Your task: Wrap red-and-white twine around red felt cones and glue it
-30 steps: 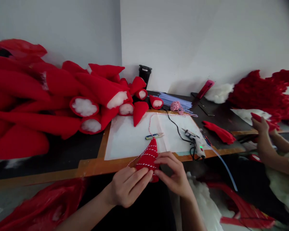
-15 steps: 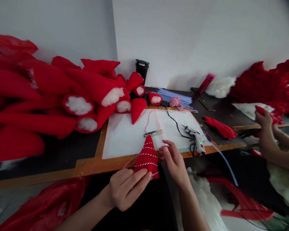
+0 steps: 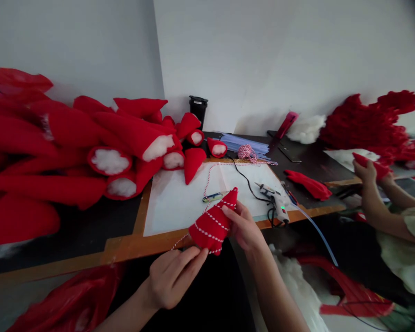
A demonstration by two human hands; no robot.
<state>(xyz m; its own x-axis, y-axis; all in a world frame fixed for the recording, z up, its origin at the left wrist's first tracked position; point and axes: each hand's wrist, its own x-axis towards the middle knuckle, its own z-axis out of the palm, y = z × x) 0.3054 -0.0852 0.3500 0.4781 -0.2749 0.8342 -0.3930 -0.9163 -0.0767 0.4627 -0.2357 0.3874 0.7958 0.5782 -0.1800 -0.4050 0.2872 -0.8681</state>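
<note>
A red felt cone (image 3: 210,229) wound with red-and-white twisted cord is held over the table's front edge, its tip leaning to the upper right. My left hand (image 3: 174,276) pinches its lower left rim, where the cord also runs. My right hand (image 3: 244,226) grips its right side near the tip, thumb on the front. From the cone the cord passes over the white sheet (image 3: 173,203) to a cord ball (image 3: 247,152). Small snips (image 3: 212,197) lie just behind the cone. To the right rests a glue gun (image 3: 275,200) with a green light.
Stuffed red cones (image 3: 72,152) are piled at the left. Glue sticks (image 3: 244,144), a black container (image 3: 198,109) and a red glove-like piece (image 3: 309,184) are on the table. At the right, another person's hands (image 3: 366,175) hold red fabric.
The cone has tilted to the right and turned. My right hand, open beside it before, has closed on its upper part. The view has shifted slightly.
</note>
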